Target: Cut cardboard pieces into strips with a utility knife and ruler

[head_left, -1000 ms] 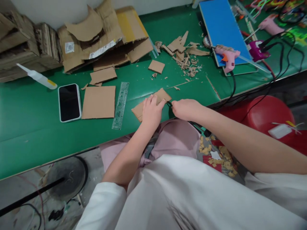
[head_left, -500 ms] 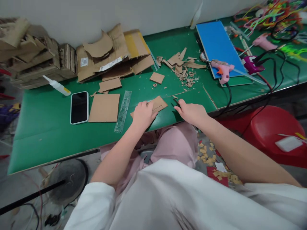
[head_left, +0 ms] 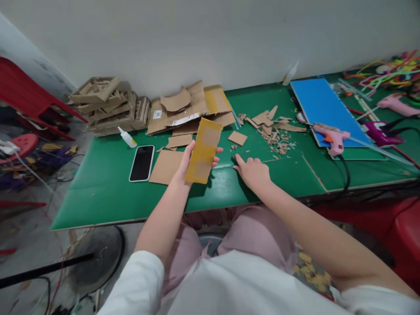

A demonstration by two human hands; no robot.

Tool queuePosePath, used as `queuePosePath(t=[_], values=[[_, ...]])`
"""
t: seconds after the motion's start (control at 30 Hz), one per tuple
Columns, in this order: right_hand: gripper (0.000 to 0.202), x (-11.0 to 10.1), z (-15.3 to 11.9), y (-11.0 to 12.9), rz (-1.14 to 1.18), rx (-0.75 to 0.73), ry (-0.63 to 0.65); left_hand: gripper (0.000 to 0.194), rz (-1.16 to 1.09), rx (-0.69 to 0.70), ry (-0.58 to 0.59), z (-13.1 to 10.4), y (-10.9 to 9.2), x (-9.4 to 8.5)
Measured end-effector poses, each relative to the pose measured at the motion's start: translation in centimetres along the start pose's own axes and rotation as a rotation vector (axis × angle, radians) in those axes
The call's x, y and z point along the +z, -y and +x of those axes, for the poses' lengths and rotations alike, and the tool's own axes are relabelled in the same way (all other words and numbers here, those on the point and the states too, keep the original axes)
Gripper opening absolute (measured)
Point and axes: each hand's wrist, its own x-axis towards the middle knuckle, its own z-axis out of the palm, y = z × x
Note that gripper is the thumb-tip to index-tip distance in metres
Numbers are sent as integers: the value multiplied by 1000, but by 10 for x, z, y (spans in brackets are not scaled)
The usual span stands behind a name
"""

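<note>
My left hand [head_left: 186, 164] holds up a rectangular piece of cardboard [head_left: 204, 151], tilted above the table, its yellow-taped face showing. Some fingertips stick out past the right edge of that piece. Close to the tabletop, my right hand [head_left: 254, 173] is closed around a small dark tool [head_left: 234, 159]; its kind is mostly hidden by the fingers. Behind my left wrist lies a flat cardboard square [head_left: 164, 167], partly covered. A smaller cardboard piece [head_left: 238, 138] rests just beyond my right hand.
The green table [head_left: 108, 199] carries a phone [head_left: 142, 163], a glue bottle [head_left: 127, 138], stacked cardboard [head_left: 111, 107] and torn cardboard scraps [head_left: 277, 135]. A pink glue gun [head_left: 334, 139] with a cable touches a blue board [head_left: 323, 107]. A red stool [head_left: 408, 232] stands at the right.
My left hand has lifted the cardboard piece off the table and turned its taped face up. The clear ruler no longer shows. My right hand keeps the dark tool. The view has shifted.
</note>
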Motion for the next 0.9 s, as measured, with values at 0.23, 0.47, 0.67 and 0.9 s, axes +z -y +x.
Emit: queuePosePath(t=[0.23, 0.47, 0.67, 0.9], values=[[40, -24, -2, 14, 93, -80, -176, 56, -68, 26, -47, 3, -9, -13], [18, -55, -4, 68, 666, -665, -848, 60, -118, 157, -226, 3, -10, -21], [25, -20, -13, 98, 707, -647, -895, 80, -192, -17, -147, -2, -8, -20], [19, -10, -12, 102, 711, -601, -1073, 71, -197, 75, -59, -3, -3, -17]])
